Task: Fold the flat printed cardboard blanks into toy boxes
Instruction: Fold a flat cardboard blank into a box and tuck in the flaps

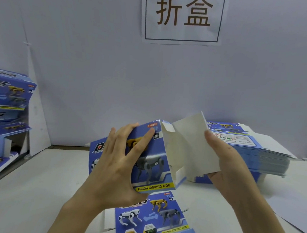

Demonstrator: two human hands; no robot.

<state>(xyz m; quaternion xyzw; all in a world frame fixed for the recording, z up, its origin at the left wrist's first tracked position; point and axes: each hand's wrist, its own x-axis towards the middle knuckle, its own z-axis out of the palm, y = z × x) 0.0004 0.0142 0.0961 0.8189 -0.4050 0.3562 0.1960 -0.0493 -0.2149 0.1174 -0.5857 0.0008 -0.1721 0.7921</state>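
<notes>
Table (33, 189): blank stack (256, 150) right, finished boxes (7, 93) left; left fingers (139, 146), right fingers (214, 141) grip box (154, 171).

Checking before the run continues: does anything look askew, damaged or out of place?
Nothing looks damaged. The stack of blanks behind the right hand is fanned sideways rather than squared. The box held by the left hand is only half formed.

L hand (121, 161), fingers spread, grips box (151, 171); R hand (226, 164) thumb-pinches its flap (189, 137).
</notes>
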